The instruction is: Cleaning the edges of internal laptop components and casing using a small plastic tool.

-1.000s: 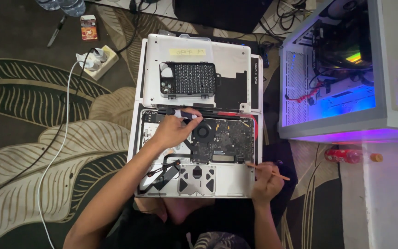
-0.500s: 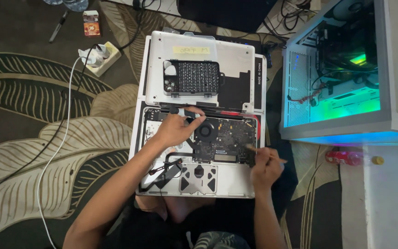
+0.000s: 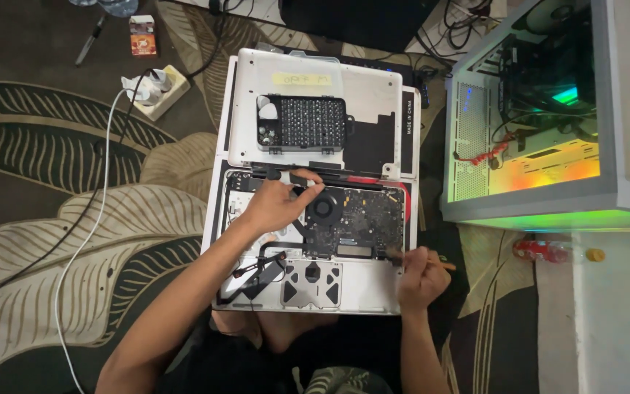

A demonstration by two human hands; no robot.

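Gaping opened laptop (image 3: 344,219), dark board (image 3: 362,222)

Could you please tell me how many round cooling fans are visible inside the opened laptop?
1: the cooling fan sits on the board near its middle, just right of the left hand. That hand covers part of the interior, so another may be hidden.

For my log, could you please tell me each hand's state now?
Left hand: resting on the opened laptop, holding nothing visible.
Right hand: closed on a small brush.
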